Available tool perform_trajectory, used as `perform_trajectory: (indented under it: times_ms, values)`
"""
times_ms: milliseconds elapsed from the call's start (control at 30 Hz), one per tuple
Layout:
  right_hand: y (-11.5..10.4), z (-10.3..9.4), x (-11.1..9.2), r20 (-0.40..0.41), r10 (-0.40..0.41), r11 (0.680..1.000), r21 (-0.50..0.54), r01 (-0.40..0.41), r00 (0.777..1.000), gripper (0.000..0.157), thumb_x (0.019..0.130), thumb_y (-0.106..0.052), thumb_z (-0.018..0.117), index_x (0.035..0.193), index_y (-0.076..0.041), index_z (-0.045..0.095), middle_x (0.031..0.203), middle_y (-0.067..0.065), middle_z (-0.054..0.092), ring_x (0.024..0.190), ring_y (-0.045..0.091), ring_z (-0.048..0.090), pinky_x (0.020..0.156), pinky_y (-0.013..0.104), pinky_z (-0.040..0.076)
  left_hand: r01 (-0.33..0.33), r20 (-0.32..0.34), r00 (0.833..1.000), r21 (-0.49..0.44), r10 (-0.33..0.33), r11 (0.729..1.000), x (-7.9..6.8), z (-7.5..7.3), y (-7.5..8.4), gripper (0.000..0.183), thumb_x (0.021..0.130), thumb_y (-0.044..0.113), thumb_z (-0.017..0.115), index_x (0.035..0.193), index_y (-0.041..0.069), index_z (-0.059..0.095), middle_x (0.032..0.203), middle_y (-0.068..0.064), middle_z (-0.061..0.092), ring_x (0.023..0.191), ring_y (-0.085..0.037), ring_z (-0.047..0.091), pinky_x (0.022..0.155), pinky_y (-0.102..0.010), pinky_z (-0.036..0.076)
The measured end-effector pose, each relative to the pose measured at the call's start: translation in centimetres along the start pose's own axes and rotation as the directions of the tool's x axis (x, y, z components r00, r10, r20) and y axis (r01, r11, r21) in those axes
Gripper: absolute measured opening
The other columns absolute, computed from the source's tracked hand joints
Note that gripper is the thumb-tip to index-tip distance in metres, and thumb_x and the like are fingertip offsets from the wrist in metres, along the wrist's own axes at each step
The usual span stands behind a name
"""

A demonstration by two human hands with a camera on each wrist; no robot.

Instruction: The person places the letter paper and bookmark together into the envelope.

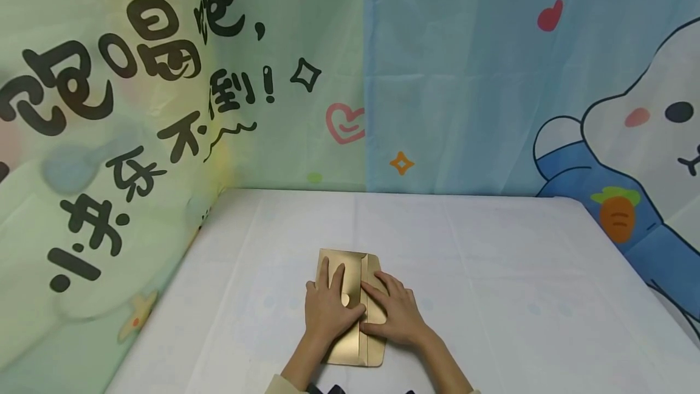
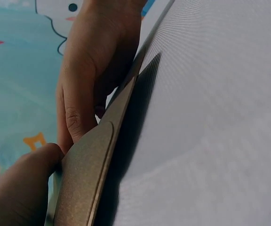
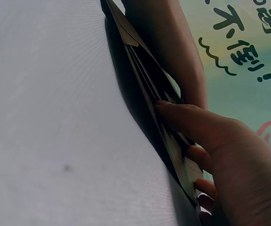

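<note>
A gold envelope (image 1: pixel 344 350) lies lengthwise on the white table, its long flap (image 1: pixel 376 352) folded out to the right. My left hand (image 1: pixel 326 312) rests on the envelope's body, fingers stretched toward the far edge and thumb by the flap's crease. Spread across the flap side, my right hand (image 1: pixel 399 315) touches near the crease with its thumb and index fingertip. The right wrist view shows the envelope (image 3: pixel 131 37) edge-on, with a narrow dark gap along its side and the right thumb at that gap. Its underside edge (image 2: pixel 86 174) is raised slightly in the left wrist view.
The white-covered table (image 1: pixel 519 309) extends around both hands. Behind it hang a green printed curtain (image 1: pixel 295 138) with black lettering and a blue curtain (image 1: pixel 454 108) with a cartoon rabbit. Small dark objects (image 1: pixel 335 389) show at the bottom edge between the forearms.
</note>
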State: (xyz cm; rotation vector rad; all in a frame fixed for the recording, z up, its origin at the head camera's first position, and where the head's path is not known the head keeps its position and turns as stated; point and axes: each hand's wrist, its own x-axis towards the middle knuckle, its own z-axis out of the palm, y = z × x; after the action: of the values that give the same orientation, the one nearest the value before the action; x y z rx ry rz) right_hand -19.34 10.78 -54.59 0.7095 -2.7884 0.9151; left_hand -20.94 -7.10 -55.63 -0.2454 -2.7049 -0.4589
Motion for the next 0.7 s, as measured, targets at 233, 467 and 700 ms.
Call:
perform_trajectory:
  times_ms: [233, 467, 700]
  values:
    - [-0.02, -0.05, 0.03, -0.013, -0.008, 1.0, -0.003, 0.008, 1.0, 0.079, 0.068, -0.056, 0.067, 0.134, -0.016, 0.05, 0.142, 0.016, 0.033, 0.129, 0.034, 0.028, 0.085, 0.049, 0.03, 0.003, 0.002, 1.0, -0.011, -0.003, 1.0, 0.08, -0.05, 0.03, 0.083, 0.06, 0.058, 0.061, 0.132, 0.016, 0.05, 0.144, -0.016, 0.033, 0.068, -0.03, 0.044, 0.055, -0.03, 0.035]
    - [0.25, 0.14, 0.0, 0.013, 0.007, 1.0, -0.012, -0.007, 1.0, 0.08, 0.069, -0.059, 0.065, 0.136, -0.019, 0.048, 0.144, 0.015, 0.031, 0.131, 0.032, 0.026, 0.086, 0.049, 0.029, 0.009, 0.011, 1.0, -0.008, -0.009, 1.0, 0.0, -0.15, 0.16, 0.083, 0.06, 0.058, 0.061, 0.132, 0.016, 0.051, 0.144, -0.016, 0.032, 0.07, -0.03, 0.045, 0.057, -0.031, 0.035]
    - [0.33, 0.24, 0.08, 0.036, 0.032, 0.999, -0.005, -0.032, 0.999, 0.081, 0.07, -0.062, 0.063, 0.137, -0.021, 0.047, 0.146, 0.013, 0.028, 0.132, 0.031, 0.024, 0.087, 0.048, 0.028, 0.028, 0.028, 0.999, 0.001, -0.028, 1.0, 0.03, -0.11, 0.14, 0.083, 0.06, 0.058, 0.059, 0.132, 0.018, 0.05, 0.146, -0.014, 0.03, 0.071, -0.029, 0.044, 0.056, -0.029, 0.035]
